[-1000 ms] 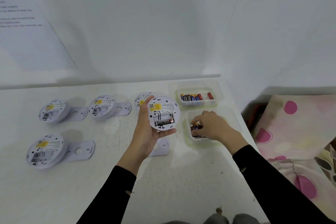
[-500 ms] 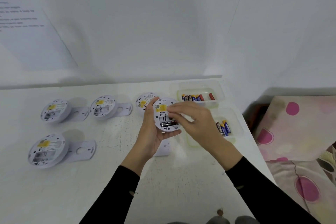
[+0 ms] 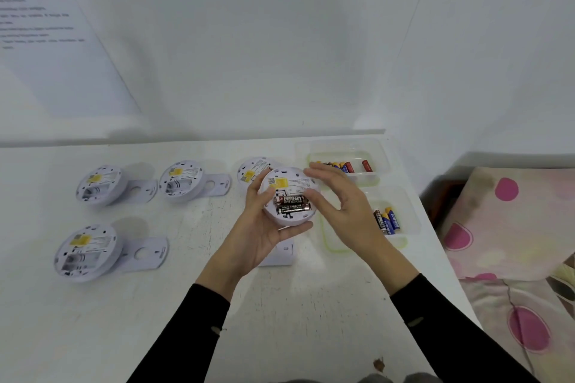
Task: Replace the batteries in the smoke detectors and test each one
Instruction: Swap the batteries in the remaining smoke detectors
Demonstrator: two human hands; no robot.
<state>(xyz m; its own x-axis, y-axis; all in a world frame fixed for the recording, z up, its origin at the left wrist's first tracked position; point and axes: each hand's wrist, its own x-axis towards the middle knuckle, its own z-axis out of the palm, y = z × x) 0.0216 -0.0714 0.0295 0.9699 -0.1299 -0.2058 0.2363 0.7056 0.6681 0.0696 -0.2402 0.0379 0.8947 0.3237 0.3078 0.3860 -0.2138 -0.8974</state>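
Head view: left hand [image 3: 259,236] fingers curl around the smoke detector [image 3: 291,187]; right hand [image 3: 342,211] fingers loosely spread beside it, released.

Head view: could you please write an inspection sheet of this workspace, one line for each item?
Surface: white table, scuffed.
Job's things: held detector with two batteries in its bay; far-left detector, middle detector and near-left detector lie with bays looking empty; fourth detector partly hidden; far tray and near tray hold loose batteries.
Clutter: brown scrap near the front edge.
Grips: left hand holds the held detector; right hand open beside it.
Cables: nothing seen.
Surroundings: white wall, paper sheet; patterned cloth on the right.
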